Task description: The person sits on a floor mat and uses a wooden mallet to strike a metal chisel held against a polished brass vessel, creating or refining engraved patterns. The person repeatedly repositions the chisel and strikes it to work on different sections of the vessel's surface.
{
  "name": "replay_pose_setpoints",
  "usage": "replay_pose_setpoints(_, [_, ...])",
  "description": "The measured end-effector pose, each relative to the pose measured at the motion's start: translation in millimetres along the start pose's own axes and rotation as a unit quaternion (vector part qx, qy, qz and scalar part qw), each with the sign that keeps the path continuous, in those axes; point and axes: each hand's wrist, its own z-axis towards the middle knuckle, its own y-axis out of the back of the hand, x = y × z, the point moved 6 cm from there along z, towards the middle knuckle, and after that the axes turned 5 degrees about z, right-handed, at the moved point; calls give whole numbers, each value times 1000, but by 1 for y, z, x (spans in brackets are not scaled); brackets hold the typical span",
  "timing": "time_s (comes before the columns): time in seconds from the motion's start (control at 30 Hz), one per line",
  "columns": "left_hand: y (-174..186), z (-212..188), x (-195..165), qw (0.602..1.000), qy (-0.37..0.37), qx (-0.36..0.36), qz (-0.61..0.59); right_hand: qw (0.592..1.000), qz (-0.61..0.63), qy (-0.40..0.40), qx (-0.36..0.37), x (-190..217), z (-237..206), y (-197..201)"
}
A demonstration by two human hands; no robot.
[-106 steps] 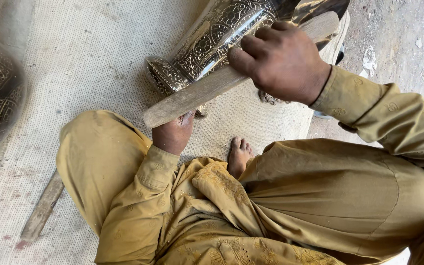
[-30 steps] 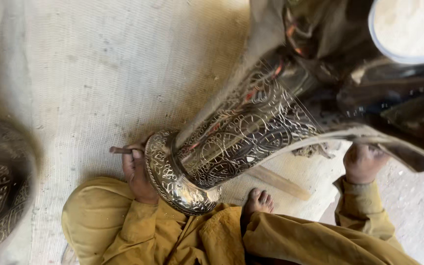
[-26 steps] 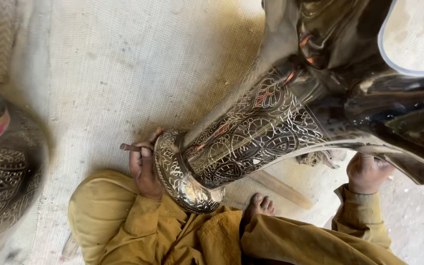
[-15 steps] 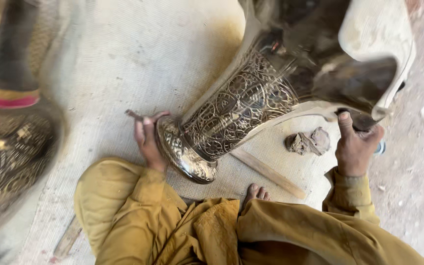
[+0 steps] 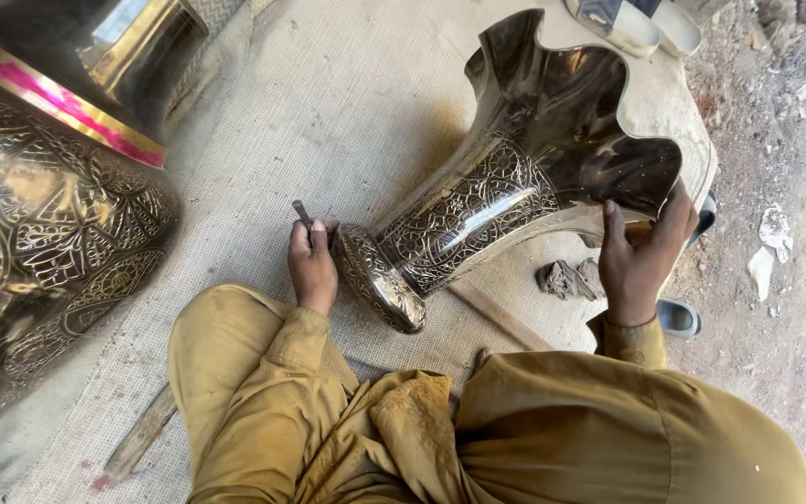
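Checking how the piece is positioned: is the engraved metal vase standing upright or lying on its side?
On its side. The engraved vase lies tilted across the woven mat, its wavy mouth held by the right hand, its base by the left hand.

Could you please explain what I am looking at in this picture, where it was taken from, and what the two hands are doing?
There is no machine here: a camera worn on a seated person's head looks down at their own lap and hands. The left hand holds a thin dark metal rod beside the base of an engraved metal vase, which lies on its side on a woven mat. The right hand grips the vase's wavy, flared rim. On the mat near it lie a wooden stick and a crumpled rag. A much larger engraved vessel with a pink and gold band fills the left edge.
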Motion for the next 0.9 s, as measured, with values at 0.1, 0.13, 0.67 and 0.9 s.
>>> replay_pose_setpoints(0.1, [8, -12, -19, 998, -53, 29, 30, 1000, -9, -9, -21, -2, -17, 2])
replay_pose_setpoints(0.13, [10, -16, -25, 996, -69, 37, 40, 999, -34, -5, -28, -1, -20, 4])
replay_pose_setpoints(0.67, [7, -41, -35, 981, -158, 47, 103, 992, -88, -45, -77, 29, -77, 5])
replay_pose_setpoints(0.9, [31, -74, -14, 995, 13, 42, -87, 850, -219, -133, 460, 28, -175, -90])
